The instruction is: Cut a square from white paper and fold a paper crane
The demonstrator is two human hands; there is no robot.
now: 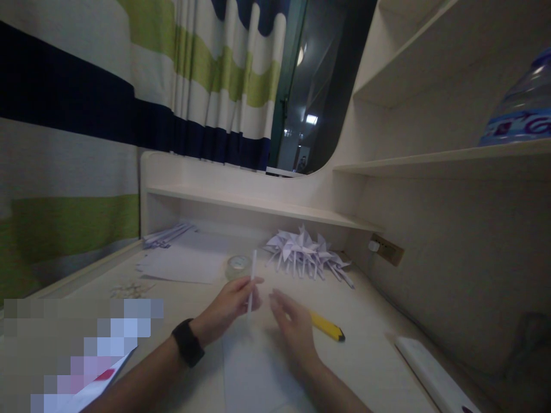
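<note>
My left hand (241, 299), with a black band on its wrist, pinches a thin white paper stick (253, 264) that stands nearly upright. To its right, my right hand (295, 327) is apart from the stick, fingers bent and loosely open, with nothing visible in it. A yellow utility knife (328, 327) lies just beyond the right hand, which partly hides it. Below both hands a white sheet of paper (258, 373) rests on the desk. Behind the left hand is a roll of clear tape (238, 266).
Several white paper pinwheels (299, 249) are heaped at the back. A stack of paper (185, 258) and paper strips (167, 235) lie at the back left, near small pale bits (131, 289). A white bar-shaped object (430, 370) is at right; a bottle (520, 109) stands on the shelf.
</note>
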